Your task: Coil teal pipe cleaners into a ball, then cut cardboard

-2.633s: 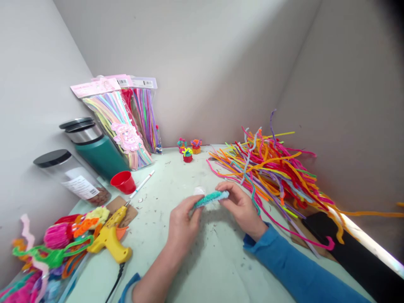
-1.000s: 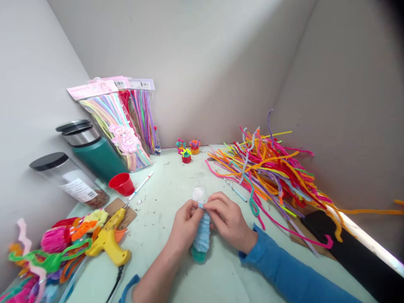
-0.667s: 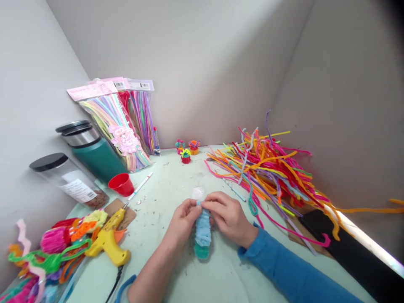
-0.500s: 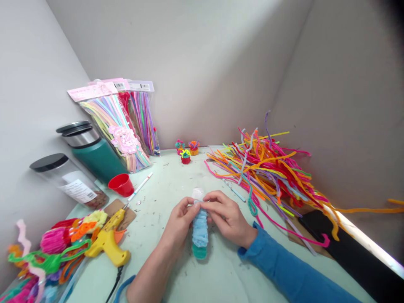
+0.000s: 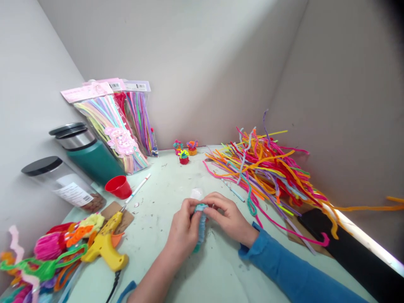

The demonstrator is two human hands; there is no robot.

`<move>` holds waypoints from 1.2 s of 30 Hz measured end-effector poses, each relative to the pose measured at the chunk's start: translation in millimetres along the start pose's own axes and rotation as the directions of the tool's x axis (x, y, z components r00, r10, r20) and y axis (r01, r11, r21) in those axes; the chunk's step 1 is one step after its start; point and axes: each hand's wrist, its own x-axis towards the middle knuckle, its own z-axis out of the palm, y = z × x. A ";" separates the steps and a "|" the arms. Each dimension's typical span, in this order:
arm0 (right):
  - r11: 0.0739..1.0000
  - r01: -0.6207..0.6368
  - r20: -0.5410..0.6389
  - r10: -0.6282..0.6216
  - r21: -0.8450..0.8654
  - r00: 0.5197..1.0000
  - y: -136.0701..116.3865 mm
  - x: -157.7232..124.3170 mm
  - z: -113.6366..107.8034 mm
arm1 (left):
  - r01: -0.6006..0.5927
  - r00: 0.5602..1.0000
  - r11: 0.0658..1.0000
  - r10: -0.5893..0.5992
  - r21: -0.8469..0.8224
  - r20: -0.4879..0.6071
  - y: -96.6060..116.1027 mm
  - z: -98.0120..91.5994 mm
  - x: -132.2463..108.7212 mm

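A coil of light blue and teal pipe cleaner (image 5: 200,227) stands roughly upright between both hands above the pale green table (image 5: 164,198). My left hand (image 5: 183,229) wraps round the coil's left side with fingers curled. My right hand (image 5: 229,219) pinches the coil's top end, its blue sleeve trailing to the lower right. A small white scrap (image 5: 196,193) lies just beyond the fingers.
A loose heap of coloured pipe cleaners (image 5: 265,168) spreads at the right. A yellow glue gun (image 5: 105,248) lies at the left beside a red cup (image 5: 119,186), a white pen (image 5: 139,188), two jars, packs of pipe cleaners (image 5: 110,126) and three small figures (image 5: 184,150).
The coil went from lying crosswise between the hands to standing on end. My left hand has since closed round its side, covering more of it, while the right keeps pinching the top.
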 end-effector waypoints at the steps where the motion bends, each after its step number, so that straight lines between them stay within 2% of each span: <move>1: 1.000 0.006 0.012 -0.006 -0.001 1.000 -0.8 0.1 -0.5 | -0.002 1.000 1.000 0.002 0.027 -0.006 0.0 -0.3 0.1; 4: 0.999 0.042 0.031 -0.041 -0.025 0.999 -3.0 0.4 -2.1 | -0.007 1.000 0.998 0.007 0.059 -0.012 -0.7 -0.2 0.7; 7: 0.994 0.089 0.005 -0.089 -0.068 0.996 -4.0 0.4 -2.3 | 0.019 1.000 0.999 -0.019 -0.048 0.001 -1.7 1.4 1.4; 10: 0.990 0.105 -0.035 -0.108 -0.089 0.994 -3.6 0.0 -0.9 | 0.129 0.992 0.957 -0.123 -0.262 0.039 -0.8 3.4 3.0; 13: 0.991 0.083 -0.080 -0.091 -0.101 0.993 -2.6 -0.6 0.3 | 0.264 0.964 0.867 -0.251 -0.422 0.086 2.4 4.9 5.3; 18: 0.982 0.078 -0.150 -0.104 -0.169 0.983 -1.1 -1.8 0.6 | 0.435 0.900 0.780 -0.391 -0.450 0.193 7.2 7.3 5.6; 22: 0.942 0.122 -0.157 -0.178 -0.312 0.971 0.7 -3.9 2.0 | 0.453 0.890 0.772 -0.422 -0.445 0.174 9.0 10.1 3.1; 28: 0.783 0.255 -0.069 -0.353 -0.567 0.933 0.1 -3.4 4.2 | 0.432 0.898 0.756 -0.411 -0.492 0.157 7.0 8.5 3.6; 31: 0.728 0.298 -0.034 -0.403 -0.617 0.915 -0.5 -2.5 4.4 | 0.396 0.917 0.776 -0.357 -0.490 0.175 5.5 5.0 4.0; 36: 0.697 0.322 0.000 -0.419 -0.641 0.908 -0.1 -3.2 4.2 | 0.352 0.935 0.779 -0.315 -0.519 0.162 2.8 4.1 3.8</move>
